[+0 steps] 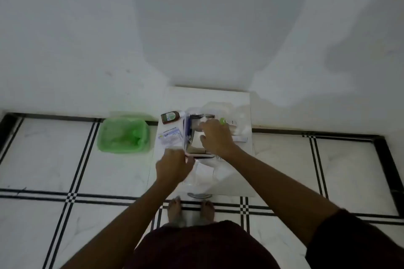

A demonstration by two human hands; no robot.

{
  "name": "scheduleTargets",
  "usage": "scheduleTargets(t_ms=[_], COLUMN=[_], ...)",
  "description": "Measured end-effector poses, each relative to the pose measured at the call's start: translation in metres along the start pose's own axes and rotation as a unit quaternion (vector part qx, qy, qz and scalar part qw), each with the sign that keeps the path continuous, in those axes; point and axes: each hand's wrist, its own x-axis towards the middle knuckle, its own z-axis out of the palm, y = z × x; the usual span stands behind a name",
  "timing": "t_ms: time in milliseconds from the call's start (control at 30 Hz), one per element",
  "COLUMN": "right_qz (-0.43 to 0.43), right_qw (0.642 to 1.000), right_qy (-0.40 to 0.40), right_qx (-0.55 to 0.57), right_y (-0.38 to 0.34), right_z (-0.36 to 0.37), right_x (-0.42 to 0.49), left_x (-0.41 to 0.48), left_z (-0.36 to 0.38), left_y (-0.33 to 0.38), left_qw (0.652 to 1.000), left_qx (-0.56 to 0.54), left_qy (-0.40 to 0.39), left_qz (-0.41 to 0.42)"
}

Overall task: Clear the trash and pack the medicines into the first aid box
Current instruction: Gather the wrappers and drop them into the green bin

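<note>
- Steadying the clear plastic first aid box [197, 137] at the centre of the small white table [231, 98], our left hand [173, 165] pinches its 7 o'clock corner; a loose grip could tip it.
- Our right hand [215, 137] reaches inside with fingers curled; we cannot tell what they grip.
- The brown medicine bottle [171, 117] lies at 10 o'clock near the edge, and a nudge may roll it off.
- The green-lined trash bin [123, 134] sits on the floor at 9 o'clock.
</note>
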Motion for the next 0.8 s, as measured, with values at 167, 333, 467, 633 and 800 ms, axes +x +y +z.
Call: scheduleTargets(t_ms=[167, 333, 467, 633, 800], right_qz=[-0.122, -0.183, -0.222, -0.263, -0.266], right_qw=[0.973, 0.94, 0.929, 0.917, 0.926], right_qy=[-0.092, -0.095, -0.07, -0.017, 0.063], right_qx=[-0.171, -0.271, -0.289, -0.301, -0.261], right_y=[-0.002, 0.008, 0.016, 0.02, 0.024], right_z=[0.034, 0.058, 0.067, 0.049, 0.025], right_x=[0.025, 0.047, 0.055, 0.061, 0.057], left_x=[-0.008, 0.004, 0.027, 0.038, 0.009], left_z=[0.058, 0.089, 0.148, 0.175, 0.09], left_y=[-0.017, -0.021, -0.047, -0.057, -0.02], left_qw=[0.947, 0.837, 0.788, 0.766, 0.694], left_qx=[-0.171, -0.362, -0.405, -0.454, -0.556], left_qy=[-0.13, -0.127, -0.13, -0.133, -0.139], left_qz=[-0.237, -0.391, -0.445, -0.434, -0.437])
